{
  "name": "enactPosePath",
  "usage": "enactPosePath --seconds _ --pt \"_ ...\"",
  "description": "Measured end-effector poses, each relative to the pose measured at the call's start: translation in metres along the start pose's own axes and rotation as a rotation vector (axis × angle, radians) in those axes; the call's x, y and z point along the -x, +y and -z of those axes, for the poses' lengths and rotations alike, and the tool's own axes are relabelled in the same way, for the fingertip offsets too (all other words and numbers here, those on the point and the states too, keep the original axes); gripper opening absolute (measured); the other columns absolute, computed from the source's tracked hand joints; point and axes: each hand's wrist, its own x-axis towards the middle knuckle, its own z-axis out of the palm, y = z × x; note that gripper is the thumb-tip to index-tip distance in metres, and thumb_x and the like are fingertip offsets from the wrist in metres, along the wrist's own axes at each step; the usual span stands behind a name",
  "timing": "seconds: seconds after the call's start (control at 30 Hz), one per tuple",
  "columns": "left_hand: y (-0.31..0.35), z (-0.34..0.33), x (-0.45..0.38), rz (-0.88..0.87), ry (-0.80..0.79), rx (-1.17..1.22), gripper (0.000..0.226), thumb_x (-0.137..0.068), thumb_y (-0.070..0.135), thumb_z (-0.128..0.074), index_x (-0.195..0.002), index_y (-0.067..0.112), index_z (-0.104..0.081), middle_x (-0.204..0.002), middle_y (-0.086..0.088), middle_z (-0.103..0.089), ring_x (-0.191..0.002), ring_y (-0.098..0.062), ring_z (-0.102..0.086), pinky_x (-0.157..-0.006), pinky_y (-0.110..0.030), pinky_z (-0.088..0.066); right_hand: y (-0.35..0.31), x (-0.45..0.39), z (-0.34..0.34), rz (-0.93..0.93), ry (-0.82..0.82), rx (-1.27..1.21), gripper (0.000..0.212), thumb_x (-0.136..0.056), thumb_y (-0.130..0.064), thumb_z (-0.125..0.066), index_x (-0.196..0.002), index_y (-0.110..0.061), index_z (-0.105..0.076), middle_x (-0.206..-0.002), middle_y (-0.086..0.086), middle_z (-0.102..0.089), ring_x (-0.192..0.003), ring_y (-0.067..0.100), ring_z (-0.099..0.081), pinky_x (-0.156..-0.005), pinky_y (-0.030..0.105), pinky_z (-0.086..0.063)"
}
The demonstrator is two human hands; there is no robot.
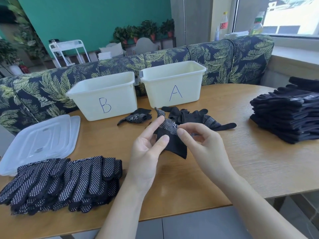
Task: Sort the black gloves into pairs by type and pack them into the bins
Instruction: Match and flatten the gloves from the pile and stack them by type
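We are pinching a dotted black glove [170, 133] between both hands at table centre: the left hand [146, 152] is nipping its cuff edge between thumb and forefinger with the other fingers loosely extended, and the right hand [205, 145] is gripping the dotted band between thumb and curled forefinger, the remaining fingers curling behind. The glove is hanging crumpled above the wooden table [241, 161], one finger sticking up toward 12 o'clock and the plain cuff drooping toward 6. Just beyond it, at 12 to 1 o'clock, we are seeing a loose heap of mixed gloves [195, 116] lying on the table, and at 11 o'clock a small folded dotted glove [138, 117] lying apart. Behind these, bin A [172, 83] is standing at 12 o'clock and bin B [103, 97] at 11, side by side. At 8 o'clock a fanned stack of dotted gloves [65, 183] is lying near the table edge, with clear plastic lids [41, 140] stacked at 10. At 3 o'clock a tall stack of plain black gloves [286, 116] is sitting.
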Motion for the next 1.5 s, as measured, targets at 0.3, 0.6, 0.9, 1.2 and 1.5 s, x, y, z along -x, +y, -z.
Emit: enactPosePath --seconds 0.3,0.6,0.9,1.2,1.5 --pt "0.009 -0.019 0.007 -0.052 -0.107 -0.131 0.050 -0.096 0.067 -0.029 -0.128 0.052 -0.064 -0.146 -0.001 -0.058 -0.110 -0.017 -0.059 -0.091 -0.044 -0.039 -0.014 0.008 0.007 -0.151 -0.294 -0.216 0.046 -0.098 -0.058 -0.052 -0.103 -0.020 -0.078 -0.099 0.010 -0.076 -0.104 0.038 -0.066 -0.099 0.062 -0.048" --pt "0.003 -0.017 0.006 -0.072 -0.122 -0.212 0.069 -0.090 0.072 -0.024 -0.141 0.036 -0.054 -0.132 0.007 -0.068 -0.101 -0.013 -0.060 -0.086 -0.036 -0.040 -0.004 0.001 0.015 -0.246 -0.210 -0.290 0.029 -0.104 -0.030 -0.055 -0.104 -0.012 -0.077 -0.104 0.021 -0.074 -0.107 0.042 -0.067 -0.099 0.066 -0.048" --pt "-0.003 -0.031 0.026 -0.116 0.024 -0.297 0.035 -0.098 0.049 -0.051 -0.128 0.040 -0.067 -0.078 0.000 -0.067 -0.070 -0.013 -0.053 -0.075 -0.022 -0.050 -0.011 0.000 0.023 -0.328 -0.056 -0.645 0.032 -0.105 -0.022 -0.050 -0.116 0.000 -0.070 -0.114 0.022 -0.073 -0.113 0.041 -0.067 -0.108 0.059 -0.046" --pt "-0.018 -0.047 0.029 0.032 0.001 -0.299 0.045 -0.093 0.060 -0.050 -0.138 0.053 -0.054 -0.100 0.004 -0.073 -0.095 -0.018 -0.070 -0.079 -0.035 -0.061 -0.011 0.015 0.037 -0.352 -0.062 -0.767 0.032 -0.103 -0.015 -0.050 -0.124 0.004 -0.065 -0.121 0.024 -0.070 -0.116 0.037 -0.067 -0.101 0.048 -0.054" --pt "-0.032 -0.032 0.022 0.191 0.162 -0.077 0.036 -0.079 0.032 -0.072 -0.114 0.035 -0.076 -0.122 0.008 -0.073 -0.123 -0.015 -0.064 -0.108 -0.046 -0.049 -0.006 0.042 0.055 -0.645 -0.263 -0.641 0.018 -0.087 0.003 -0.068 -0.079 -0.005 -0.055 -0.098 0.030 -0.066 -0.086 0.034 -0.072 -0.065 0.031 -0.061"
